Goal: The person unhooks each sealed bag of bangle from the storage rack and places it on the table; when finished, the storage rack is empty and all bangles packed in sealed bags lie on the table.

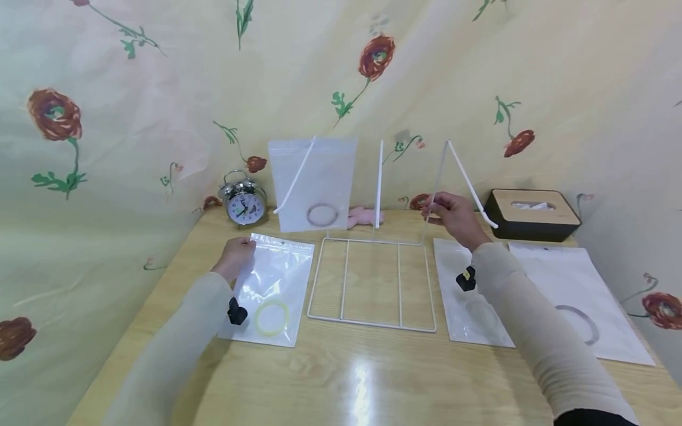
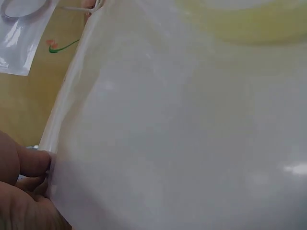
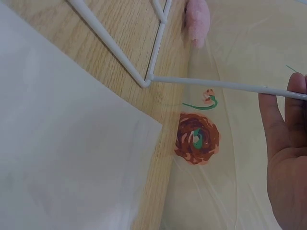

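My left hand (image 1: 236, 258) pinches the upper left edge of a white zip bag (image 1: 285, 269), its thumb and finger on the edge in the left wrist view. A yellow ring (image 1: 257, 319) shows through the bag's lower part. My right hand (image 1: 455, 219) holds a thin white upright of a wire rack (image 1: 372, 324) between thumb and fingers. The rack's rectangular frame lies on the table, and three slanted arms rise at its back. Another white bag (image 1: 303, 160) with a greyish ring stands upright at the left arm (image 1: 296, 177).
Two more white bags lie at right, one (image 1: 453, 296) partly under my right forearm, the other (image 1: 565, 278) beyond it. A tissue box (image 1: 533, 228) stands back right, an alarm clock (image 1: 245, 207) back left. A pink soft toy (image 1: 359, 217) lies behind the rack, before the flowered wall covering.
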Motion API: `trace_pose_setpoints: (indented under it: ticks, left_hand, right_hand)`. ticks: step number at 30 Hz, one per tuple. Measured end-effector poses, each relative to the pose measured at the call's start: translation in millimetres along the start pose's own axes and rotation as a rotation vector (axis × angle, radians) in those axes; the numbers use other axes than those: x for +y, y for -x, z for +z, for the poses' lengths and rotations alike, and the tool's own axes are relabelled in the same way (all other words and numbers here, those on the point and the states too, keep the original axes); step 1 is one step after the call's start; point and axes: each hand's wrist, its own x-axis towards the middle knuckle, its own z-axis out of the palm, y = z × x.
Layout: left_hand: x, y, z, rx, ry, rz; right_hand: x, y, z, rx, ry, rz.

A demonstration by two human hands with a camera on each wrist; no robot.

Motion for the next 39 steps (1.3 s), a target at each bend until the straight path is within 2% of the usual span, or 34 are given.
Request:
trace_pose_setpoints:
  ticks: [6,9,12,16,23,31,34,39]
  left_hand:
    - [2.2,-8.1,2.7,0.036,-0.066,0.031]
    - [7.0,-11.4,4.2,0.066,-0.094,0.071]
    - [11.4,-14.2,4.6,0.081,-0.093,0.082]
    - [14.5,-17.8,3.1,0.055,-0.088,0.047]
    - [15.4,-25.4,2.3,-0.019,-0.039,-0.053]
    - [13.7,-21.8,2.3,-0.004,-0.052,-0.070]
    - [14.8,-19.0,0.2,0.006,-0.086,-0.074]
    - [13.7,-16.0,-6.6,-0.008,-0.201,-0.061]
  right_hand:
    - [3,-0.5,4,-0.020,-0.007,-0.025]
    - [3,-2.5,4,-0.007,-0.018,-0.033]
    - [3,-3.1,3,0.005,-0.015,-0.034]
    - [5,-2.2,3,0.014,-0.017,-0.031]
    - [10,-2.3,0,0.004,-0.043,-0.037]
    - [9,-0.9,3,-0.002,-0.022,-0.043]
    - [8,0.9,2,0.002,-0.012,-0.038]
    - [7,1.0,1,-0.009,-0.007,-0.032]
